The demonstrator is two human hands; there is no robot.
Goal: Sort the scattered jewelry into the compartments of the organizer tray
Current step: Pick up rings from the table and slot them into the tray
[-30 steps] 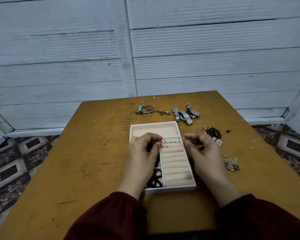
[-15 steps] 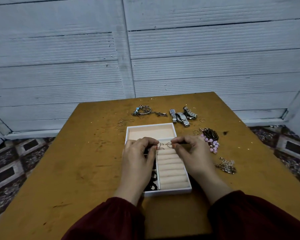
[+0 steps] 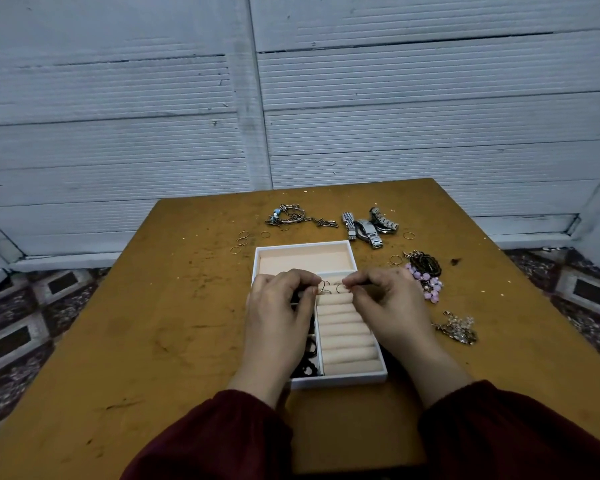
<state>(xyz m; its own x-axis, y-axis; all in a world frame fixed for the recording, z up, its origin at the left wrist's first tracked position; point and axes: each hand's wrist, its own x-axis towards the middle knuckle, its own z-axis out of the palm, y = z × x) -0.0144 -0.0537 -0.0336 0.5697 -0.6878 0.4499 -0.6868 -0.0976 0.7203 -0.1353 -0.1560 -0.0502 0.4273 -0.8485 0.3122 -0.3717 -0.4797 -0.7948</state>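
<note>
Both arms wear loose dark maroon sleeves (image 3: 222, 434) gathered at the wrists, leaving the hands bare.

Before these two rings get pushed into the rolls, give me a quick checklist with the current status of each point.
1. The left hand pinches a thin metal wire ring: ok.
2. The right hand pinches a second thin ring: ok.
3. Both rings are over the far end of the beige padded ring rolls in the white organizer tray: ok.
4. Nearer rolls free of rings: ok.
5. Rings seated in a slot: cannot tell, the fingertips hide their lower edges.
6. All jewelry sorted: not ok; silver metal watches and loose thin rings lie on the brown wooden table.
</note>
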